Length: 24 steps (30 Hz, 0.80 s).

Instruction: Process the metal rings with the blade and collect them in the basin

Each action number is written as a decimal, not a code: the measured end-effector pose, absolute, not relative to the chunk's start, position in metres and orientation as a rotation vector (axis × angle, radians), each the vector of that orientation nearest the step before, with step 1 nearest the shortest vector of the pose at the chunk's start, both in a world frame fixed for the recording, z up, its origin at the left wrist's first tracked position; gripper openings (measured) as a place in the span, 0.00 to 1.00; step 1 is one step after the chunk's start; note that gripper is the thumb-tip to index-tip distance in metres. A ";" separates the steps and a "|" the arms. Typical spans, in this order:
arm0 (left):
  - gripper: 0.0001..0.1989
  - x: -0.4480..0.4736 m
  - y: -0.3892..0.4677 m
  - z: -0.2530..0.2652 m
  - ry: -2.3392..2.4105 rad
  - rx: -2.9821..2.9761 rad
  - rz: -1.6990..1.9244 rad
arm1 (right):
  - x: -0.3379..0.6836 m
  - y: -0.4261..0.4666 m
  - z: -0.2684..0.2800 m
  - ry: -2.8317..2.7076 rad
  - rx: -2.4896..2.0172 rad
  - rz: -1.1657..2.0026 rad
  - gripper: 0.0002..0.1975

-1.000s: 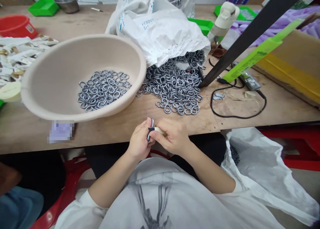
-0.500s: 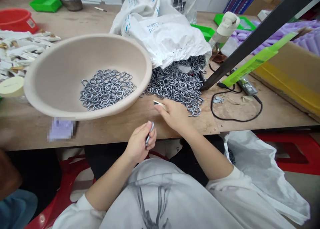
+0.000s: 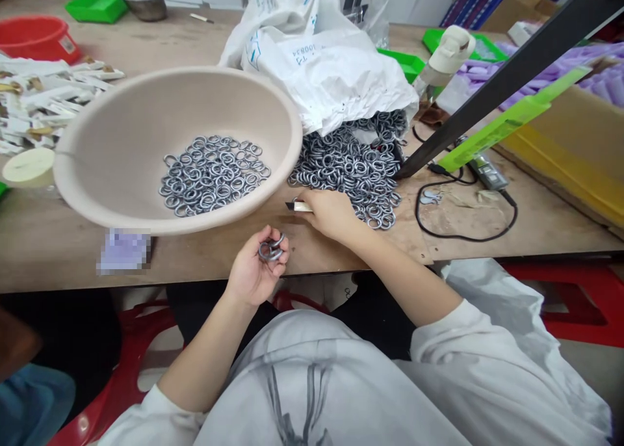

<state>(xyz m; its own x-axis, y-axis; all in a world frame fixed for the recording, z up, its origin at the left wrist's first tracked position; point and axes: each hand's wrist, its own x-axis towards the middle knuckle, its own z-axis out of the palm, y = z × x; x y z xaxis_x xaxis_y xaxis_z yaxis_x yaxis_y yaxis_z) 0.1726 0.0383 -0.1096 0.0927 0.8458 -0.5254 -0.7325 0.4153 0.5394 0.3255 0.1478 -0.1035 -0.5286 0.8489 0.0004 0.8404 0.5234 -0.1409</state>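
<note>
My left hand (image 3: 256, 267), palm turned up over the table's front edge, has its fingers curled round a few grey rings (image 3: 271, 247). My right hand (image 3: 329, 213) is closed on a small white-handled blade (image 3: 301, 207), its dark tip pointing left. Just behind that hand spreads a heap of grey rings (image 3: 348, 163), spilling from the mouth of a white sack (image 3: 336, 75). To the left stands a large beige basin (image 3: 121, 121) with many more grey rings (image 3: 209, 176) lying on its bottom.
White pieces (image 3: 43, 101) are piled left of the basin, near a red tub (image 3: 36, 39). A dark metal post (image 3: 468, 101) slants up at the right, by a black cable (image 3: 463, 235) and an open carton (image 3: 570, 147). Another person's arm (image 3: 17, 342) shows at lower left.
My left hand has shifted left and turned palm up, so the rings in it now show. My right hand has moved slightly left with the blade.
</note>
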 end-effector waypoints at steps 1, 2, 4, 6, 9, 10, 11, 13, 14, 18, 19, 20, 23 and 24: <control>0.14 0.174 0.040 -0.110 0.915 0.210 1.200 | 0.331 0.145 -0.104 -2.654 -1.511 0.196 0.11; 0.15 0.175 0.042 -0.112 0.934 0.283 1.223 | 0.336 0.142 -0.105 -2.618 -1.533 0.203 0.11; 0.17 0.178 0.045 -0.116 0.987 0.459 1.278 | 0.345 0.138 -0.105 -2.511 -1.550 0.262 0.11; 0.17 0.180 0.047 -0.120 1.093 0.650 1.346 | 0.352 0.132 -0.103 -2.332 -1.516 0.473 0.10; 0.14 0.184 0.048 -0.125 1.310 0.945 1.417 | 0.358 0.118 -0.101 -1.989 -1.309 1.046 0.13; 0.12 0.186 0.047 -0.126 1.356 1.030 1.412 | 0.359 0.112 -0.100 -1.889 -1.218 1.223 0.15; 0.11 0.189 0.047 -0.127 1.378 1.102 1.392 | 0.358 0.107 -0.101 -1.808 -1.140 1.359 0.16; 0.10 0.195 0.044 -0.127 1.371 1.183 1.332 | 0.356 0.098 -0.103 -1.697 -1.049 1.502 0.19; 0.12 0.198 0.042 -0.127 1.353 1.188 1.303 | 0.355 0.094 -0.104 -1.651 -1.025 1.534 0.20; 0.19 0.209 0.038 -0.125 1.229 1.031 1.220 | 0.350 0.082 -0.108 -1.474 -0.979 1.594 0.22; 0.20 0.211 0.037 -0.125 1.185 0.968 1.204 | 0.349 0.079 -0.109 -1.434 -0.976 1.593 0.22; 0.22 0.213 0.037 -0.124 1.145 0.901 1.196 | 0.348 0.076 -0.110 -1.397 -0.973 1.589 0.22; 0.22 0.217 0.036 -0.122 1.037 0.699 1.215 | 0.345 0.066 -0.110 -1.311 -0.918 1.601 0.23; 0.22 0.218 0.036 -0.122 1.012 0.652 1.220 | 0.345 0.063 -0.110 -1.290 -0.899 1.620 0.24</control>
